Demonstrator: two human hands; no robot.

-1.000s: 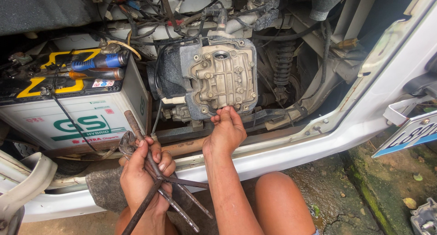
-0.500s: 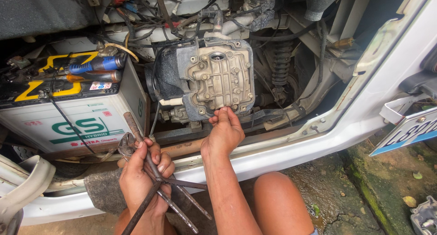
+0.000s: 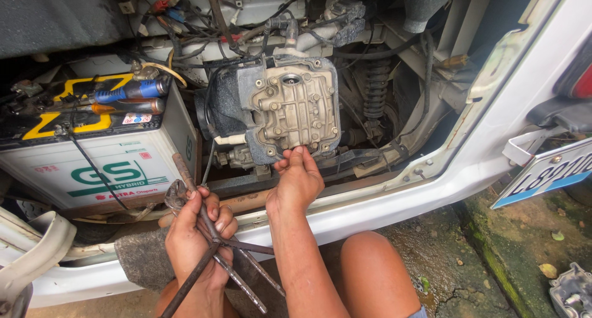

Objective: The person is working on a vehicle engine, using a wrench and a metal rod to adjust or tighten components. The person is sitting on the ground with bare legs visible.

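My right hand [image 3: 298, 183] reaches up to the lower edge of a grimy metal engine cover [image 3: 295, 111] studded with bolts; its fingertips pinch at a spot on the cover's bottom rim. What they pinch is too small to tell. My left hand [image 3: 198, 233] rests low near the white body sill [image 3: 394, 198] and is closed around a bundle of rusty hand tools [image 3: 213, 244], pliers and several long rods among them. The tool ends stick out above and below my fist.
A white vehicle battery [image 3: 92, 164] sits at left with screwdrivers [image 3: 132, 96] lying on top. Wires and hoses crowd the bay above the cover. A coil spring [image 3: 375, 90] stands right of it. A number plate [image 3: 542, 173] hangs at right. My bare knee [image 3: 376, 269] is below.
My right hand has shifted slightly along the cover's bottom edge, still at the same spot. The left hand keeps its hold on the tools.
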